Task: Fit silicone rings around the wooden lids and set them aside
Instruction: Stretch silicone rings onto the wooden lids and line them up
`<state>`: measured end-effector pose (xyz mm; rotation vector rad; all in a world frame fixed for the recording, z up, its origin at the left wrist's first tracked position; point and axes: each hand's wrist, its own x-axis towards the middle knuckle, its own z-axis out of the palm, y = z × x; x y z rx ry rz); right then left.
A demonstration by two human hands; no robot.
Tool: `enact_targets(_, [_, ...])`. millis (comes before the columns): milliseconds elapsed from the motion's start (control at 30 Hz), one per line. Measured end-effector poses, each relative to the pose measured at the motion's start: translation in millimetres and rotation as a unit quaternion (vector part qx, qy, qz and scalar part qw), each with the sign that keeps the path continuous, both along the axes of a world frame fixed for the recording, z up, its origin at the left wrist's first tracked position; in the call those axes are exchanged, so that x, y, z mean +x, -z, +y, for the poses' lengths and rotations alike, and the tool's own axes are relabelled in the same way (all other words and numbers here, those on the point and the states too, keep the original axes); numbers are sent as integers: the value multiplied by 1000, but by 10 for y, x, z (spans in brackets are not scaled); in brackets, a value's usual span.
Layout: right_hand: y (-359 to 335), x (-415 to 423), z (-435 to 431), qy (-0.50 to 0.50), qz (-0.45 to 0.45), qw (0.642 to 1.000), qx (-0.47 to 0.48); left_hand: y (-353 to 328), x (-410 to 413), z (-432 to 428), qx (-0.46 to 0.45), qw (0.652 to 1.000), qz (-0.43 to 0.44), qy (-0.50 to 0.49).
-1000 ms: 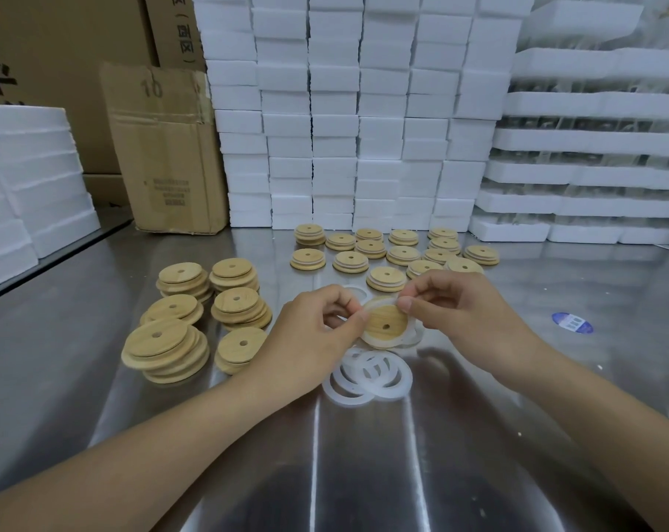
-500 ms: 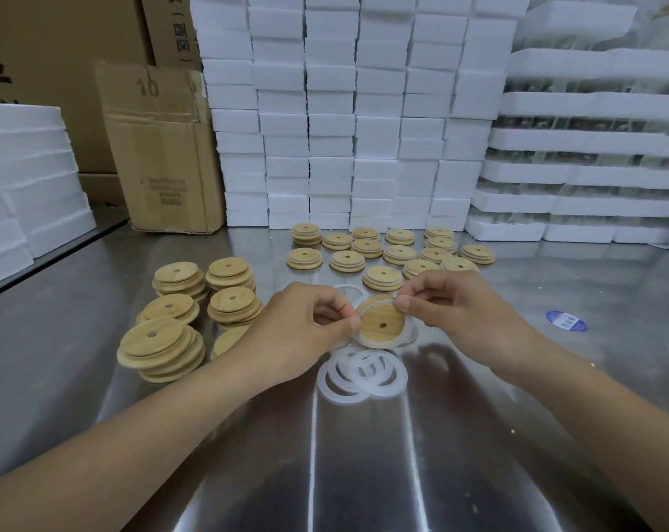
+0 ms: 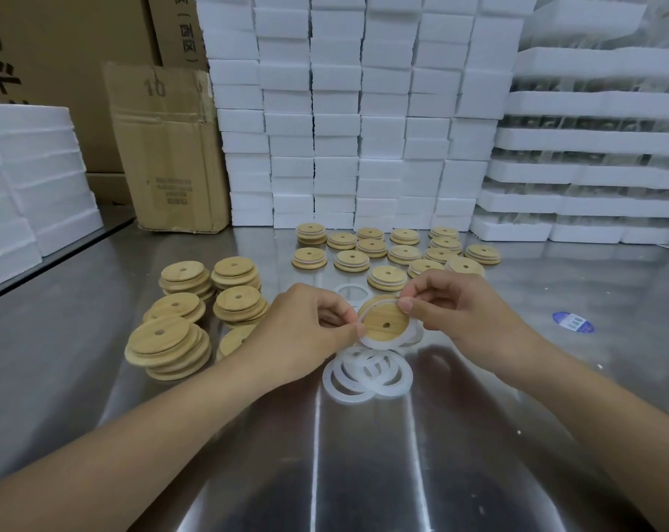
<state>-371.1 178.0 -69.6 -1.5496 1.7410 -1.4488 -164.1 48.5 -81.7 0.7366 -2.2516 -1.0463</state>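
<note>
1. Head view showed both hands raised just above the surface (image 3: pixel 363 474), meeting at one lid (image 3: pixel 386 322).
2. Left hand (image 3: pixel 310 332): fingers (image 3: pixel 358 329) curled, pinching the lid at its left edge.
3. Right hand (image 3: pixel 459 312): fingers (image 3: pixel 405 304) curled, pinching the ring (image 3: pixel 379 344) at the lid's upper right edge.
4. The ring lay around the lid, hanging loose along the lower rim; whether it was fully seated could not be told.
5. Loose rings (image 3: pixel 367 376) lay overlapped on the surface, just below the held lid.
6. Bare lids (image 3: pixel 168 347) stood in stacks to the left of the left hand.
7. Ringed lids (image 3: pixel 386 278) sat in rows behind the hands.
8. Foam blocks (image 3: pixel 363 128) were stacked along the back, with a carton (image 3: pixel 172 147) at their left.
9. A blue sticker (image 3: pixel 572 322) lay on the surface to the right.
</note>
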Motion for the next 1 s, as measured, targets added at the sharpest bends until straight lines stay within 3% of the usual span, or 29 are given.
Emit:
enact_targets(433, [15, 41, -34, 46, 42, 998, 7, 37, -4, 55, -51, 997, -59, -7])
enact_targets(600, [37, -50, 16, 44, 15, 999, 24, 70, -62, 106, -51, 997, -40, -34])
enact_targets(1000, [55, -104, -27, -2, 12, 1000, -1, 86, -90, 33, 23, 999, -4, -35])
